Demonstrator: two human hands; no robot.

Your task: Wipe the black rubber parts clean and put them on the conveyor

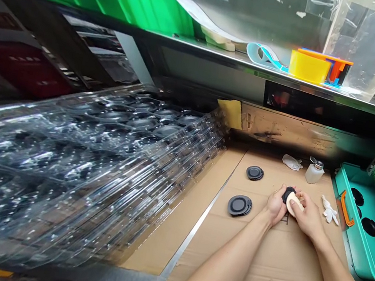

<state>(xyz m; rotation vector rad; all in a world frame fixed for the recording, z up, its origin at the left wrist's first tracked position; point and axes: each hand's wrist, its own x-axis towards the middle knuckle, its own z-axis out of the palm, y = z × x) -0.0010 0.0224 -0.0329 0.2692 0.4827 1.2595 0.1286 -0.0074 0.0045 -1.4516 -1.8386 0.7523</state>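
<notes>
Over the cardboard-covered bench (259, 267), my left hand (275, 205) is closed around a small black round part (288, 194). My right hand (306, 215) pinches a cream-coloured round pad (292, 204) and presses it against that part. Two more black round parts lie on the cardboard: one (239, 205) just left of my left hand, another (254, 173) farther back.
A tall stack of clear plastic blister trays (78, 165) fills the left side. A small white dispenser bottle (314, 171) and crumpled white cloths (329, 211) sit behind my hands. A teal bin (365, 256) with black parts stands at right. Yellow tape roll (309, 66) rests on the upper shelf.
</notes>
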